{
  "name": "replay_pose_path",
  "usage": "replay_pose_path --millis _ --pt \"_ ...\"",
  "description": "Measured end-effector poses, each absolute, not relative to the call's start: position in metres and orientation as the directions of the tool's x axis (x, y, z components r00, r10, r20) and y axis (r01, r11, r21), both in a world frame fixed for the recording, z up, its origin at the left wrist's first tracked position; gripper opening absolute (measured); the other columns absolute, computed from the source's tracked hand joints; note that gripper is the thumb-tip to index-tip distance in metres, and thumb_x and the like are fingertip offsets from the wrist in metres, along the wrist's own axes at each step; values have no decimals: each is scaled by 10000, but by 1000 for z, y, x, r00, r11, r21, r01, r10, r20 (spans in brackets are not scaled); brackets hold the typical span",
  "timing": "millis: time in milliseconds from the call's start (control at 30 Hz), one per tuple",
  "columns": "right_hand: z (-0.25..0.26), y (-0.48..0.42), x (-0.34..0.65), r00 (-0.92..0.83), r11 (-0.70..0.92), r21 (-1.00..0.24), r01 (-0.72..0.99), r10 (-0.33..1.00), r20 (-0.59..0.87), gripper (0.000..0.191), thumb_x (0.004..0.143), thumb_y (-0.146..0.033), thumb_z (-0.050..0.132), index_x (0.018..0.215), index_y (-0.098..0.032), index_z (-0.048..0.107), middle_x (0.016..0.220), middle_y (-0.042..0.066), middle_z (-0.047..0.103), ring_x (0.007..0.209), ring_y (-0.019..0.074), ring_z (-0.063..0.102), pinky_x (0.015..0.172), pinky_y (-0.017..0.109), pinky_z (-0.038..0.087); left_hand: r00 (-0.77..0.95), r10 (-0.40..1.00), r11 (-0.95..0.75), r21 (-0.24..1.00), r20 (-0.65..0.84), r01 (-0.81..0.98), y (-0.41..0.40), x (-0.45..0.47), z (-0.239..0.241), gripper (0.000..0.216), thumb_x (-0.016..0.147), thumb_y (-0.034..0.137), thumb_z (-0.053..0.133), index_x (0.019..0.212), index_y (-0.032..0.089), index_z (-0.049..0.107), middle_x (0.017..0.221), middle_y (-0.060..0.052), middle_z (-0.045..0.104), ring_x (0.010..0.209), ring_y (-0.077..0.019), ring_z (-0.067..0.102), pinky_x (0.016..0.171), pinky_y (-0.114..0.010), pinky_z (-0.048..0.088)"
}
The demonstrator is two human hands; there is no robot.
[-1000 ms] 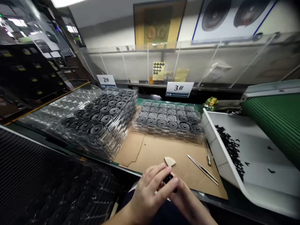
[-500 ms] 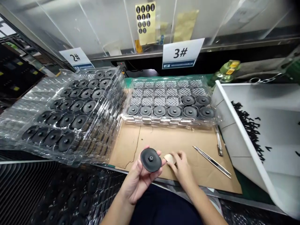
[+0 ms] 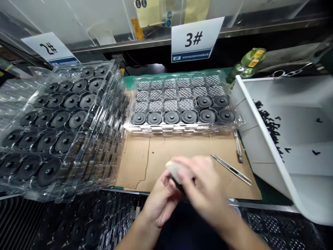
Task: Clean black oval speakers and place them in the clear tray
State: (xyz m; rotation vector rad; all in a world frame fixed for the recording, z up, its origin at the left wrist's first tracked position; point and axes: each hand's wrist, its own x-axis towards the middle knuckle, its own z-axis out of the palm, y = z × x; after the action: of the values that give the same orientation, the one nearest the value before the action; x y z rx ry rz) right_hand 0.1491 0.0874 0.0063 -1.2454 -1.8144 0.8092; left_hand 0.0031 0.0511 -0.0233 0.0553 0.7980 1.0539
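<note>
My left hand [image 3: 162, 199] is closed around a black round disc [image 3: 177, 183], which is mostly covered by fingers. Over it, my right hand [image 3: 208, 187], blurred by motion, grips a small pale pad [image 3: 174, 170] held against or just above the disc's edge; exact contact cannot be made out. Beyond the hands stands a clear tray [image 3: 179, 131] of similar discs, its front row filled and two more behind at the right. Tweezers [image 3: 231, 169] lie to the right of my hands on brown cardboard [image 3: 135, 163].
Stacked clear trays [image 3: 104, 139] of black discs rise at the left. On the right sits a white bin [image 3: 267, 139] holding small black pieces. A slim pen-like tool [image 3: 238, 149] lies beside it. A green bottle [image 3: 247, 64] stands behind, near a "3#" sign [image 3: 196, 40].
My right hand has moved left with the pale pad, bringing it onto or over the disc. The disc has tilted and is now largely hidden. The head view has shifted.
</note>
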Motion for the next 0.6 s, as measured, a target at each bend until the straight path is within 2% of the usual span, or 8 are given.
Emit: replay_pose_path --millis 67,167,267,333,400,467,600 --pt "20 77 143 -321 395 -810 432 907 272 259 868 -153 469 1091 -250 556 917 1 689 774 153 608 703 307 451 260 785 542 420 -562 -728 49 5 -20 614 579 314 836 1145 200 626 1145 -88 658 1037 -214 616 888 -270 474" --pt "26 68 143 -395 418 -792 445 885 246 240 864 -143 472 1066 -245 550 853 -6 683 709 143 597 655 301 438 253 815 517 457 -521 -724 45 9 -12 609 574 299 838 1143 227 633 1171 -77 654 1056 -219 615 886 -267 477" --pt "28 59 146 -285 479 -712 513 878 386 272 865 -130 471 1106 -240 530 854 24 686 713 172 594 684 346 417 302 840 513 481 -450 -710 40 13 -4 598 569 319 836 1126 207 650 1132 -87 675 1053 -221 622 913 -278 470" --pt "30 47 148 -296 540 -678 499 841 453 349 843 -104 482 1173 -217 501 852 44 689 694 182 591 662 359 404 309 843 514 488 -441 -705 35 13 2 627 522 295 859 1111 219 661 1113 -72 686 1021 -219 641 913 -283 478" --pt "33 34 149 -372 571 -693 440 818 438 392 817 -86 484 1190 -202 494 800 30 683 615 164 565 595 339 385 284 843 504 484 -457 -716 28 11 6 641 493 258 873 1100 251 666 1117 -47 688 996 -214 655 894 -276 493" --pt "38 27 149 -378 546 -718 431 832 406 364 815 -84 473 1153 -210 516 781 16 679 585 150 548 567 323 375 280 845 499 482 -457 -720 21 11 7 608 531 241 860 1106 261 664 1126 -43 686 1001 -212 655 892 -280 497" --pt "44 24 149 -267 553 -668 498 831 488 344 846 -102 474 1164 -229 515 930 35 699 718 174 596 676 354 410 341 858 507 518 -385 -690 11 16 11 571 575 243 840 1117 213 662 1109 -67 692 1041 -203 634 939 -283 467"
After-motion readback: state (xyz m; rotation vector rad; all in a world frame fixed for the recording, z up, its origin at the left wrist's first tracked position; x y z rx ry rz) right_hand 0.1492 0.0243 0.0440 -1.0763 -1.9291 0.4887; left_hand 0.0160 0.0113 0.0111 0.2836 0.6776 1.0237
